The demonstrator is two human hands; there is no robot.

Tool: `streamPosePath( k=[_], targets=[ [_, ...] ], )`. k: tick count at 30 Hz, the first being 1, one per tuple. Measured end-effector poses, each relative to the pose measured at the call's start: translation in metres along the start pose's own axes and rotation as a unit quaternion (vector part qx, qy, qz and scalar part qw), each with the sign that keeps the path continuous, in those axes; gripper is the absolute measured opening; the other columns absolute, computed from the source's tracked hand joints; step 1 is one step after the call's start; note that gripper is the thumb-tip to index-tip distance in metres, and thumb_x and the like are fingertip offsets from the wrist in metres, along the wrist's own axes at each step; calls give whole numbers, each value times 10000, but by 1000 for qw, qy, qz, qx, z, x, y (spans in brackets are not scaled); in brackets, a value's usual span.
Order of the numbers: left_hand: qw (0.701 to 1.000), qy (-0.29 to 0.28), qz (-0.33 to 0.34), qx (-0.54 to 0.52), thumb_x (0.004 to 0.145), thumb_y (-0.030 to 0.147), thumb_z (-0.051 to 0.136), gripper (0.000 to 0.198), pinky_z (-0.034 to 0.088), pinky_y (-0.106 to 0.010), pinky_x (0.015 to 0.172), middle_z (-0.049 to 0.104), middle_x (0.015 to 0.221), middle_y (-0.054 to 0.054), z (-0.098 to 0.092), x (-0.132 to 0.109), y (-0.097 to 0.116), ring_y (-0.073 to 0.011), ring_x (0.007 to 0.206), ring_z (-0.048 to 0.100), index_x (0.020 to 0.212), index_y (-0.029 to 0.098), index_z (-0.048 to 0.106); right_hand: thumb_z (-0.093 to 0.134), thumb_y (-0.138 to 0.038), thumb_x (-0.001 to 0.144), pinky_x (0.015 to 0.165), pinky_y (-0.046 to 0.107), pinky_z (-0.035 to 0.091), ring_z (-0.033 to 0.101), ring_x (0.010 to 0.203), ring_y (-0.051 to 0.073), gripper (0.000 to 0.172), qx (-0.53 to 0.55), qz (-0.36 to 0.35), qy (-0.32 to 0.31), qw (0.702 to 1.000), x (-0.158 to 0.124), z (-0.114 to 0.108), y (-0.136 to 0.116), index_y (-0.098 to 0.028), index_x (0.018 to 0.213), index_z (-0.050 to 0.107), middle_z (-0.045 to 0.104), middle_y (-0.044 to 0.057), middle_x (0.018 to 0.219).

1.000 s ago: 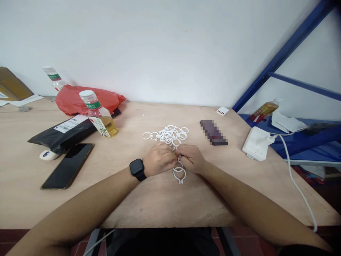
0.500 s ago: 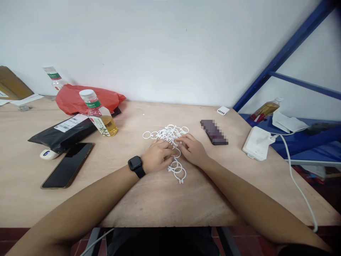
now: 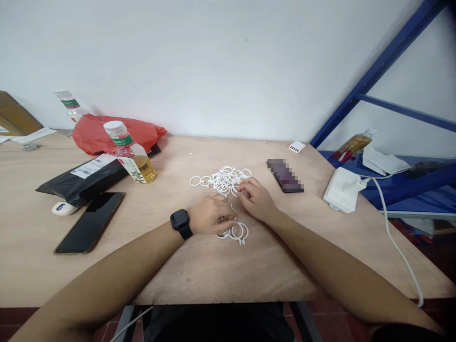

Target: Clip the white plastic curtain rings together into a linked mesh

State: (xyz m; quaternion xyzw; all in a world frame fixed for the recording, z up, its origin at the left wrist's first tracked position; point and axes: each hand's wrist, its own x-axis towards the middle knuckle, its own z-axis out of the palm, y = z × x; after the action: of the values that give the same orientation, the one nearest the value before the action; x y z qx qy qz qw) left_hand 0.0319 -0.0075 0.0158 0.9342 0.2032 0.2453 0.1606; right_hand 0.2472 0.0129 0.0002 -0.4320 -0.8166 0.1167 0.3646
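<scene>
A heap of white plastic rings (image 3: 225, 178) with small clasp-like ends lies on the table in front of my hands. My right hand (image 3: 257, 198) is at the heap's near right side, its thumb and forefinger closed on the edge of a white ring (image 3: 235, 191). Just below the heap, my left hand (image 3: 212, 214) is curled palm down, its thumb and fingers around a white ring that they partly hide. Several more rings (image 3: 240, 231) overlap under and beside the left thumb, one with its two ends pointing toward me. A black watch (image 3: 180, 218) is on my left wrist.
To the left are a tea bottle (image 3: 137, 161), a red bag (image 3: 114, 130), a black parcel (image 3: 83, 178) and a phone (image 3: 89, 223). A second phone (image 3: 287, 176) lies on the right. Beyond it, a white power adapter (image 3: 344, 190) trails a cable (image 3: 395, 237) toward the front edge.
My left hand has drawn back toward me, shifting the ring at its fingers away from the heap. My right hand has stayed nearly in place at its ring.
</scene>
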Motion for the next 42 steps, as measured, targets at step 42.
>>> streamPosePath(
  k=[42],
  targets=[
    [960,275,-45,-5,823,149,550,132,496,-326,726,728,763,-25,-3,1,-2,-149,702,648,851,187,673,606,-214,854,779,379,531,614,909,215,100,-59,-214,37,974,-5,-2,-26,-231,951,624,636,95,1093]
  ],
)
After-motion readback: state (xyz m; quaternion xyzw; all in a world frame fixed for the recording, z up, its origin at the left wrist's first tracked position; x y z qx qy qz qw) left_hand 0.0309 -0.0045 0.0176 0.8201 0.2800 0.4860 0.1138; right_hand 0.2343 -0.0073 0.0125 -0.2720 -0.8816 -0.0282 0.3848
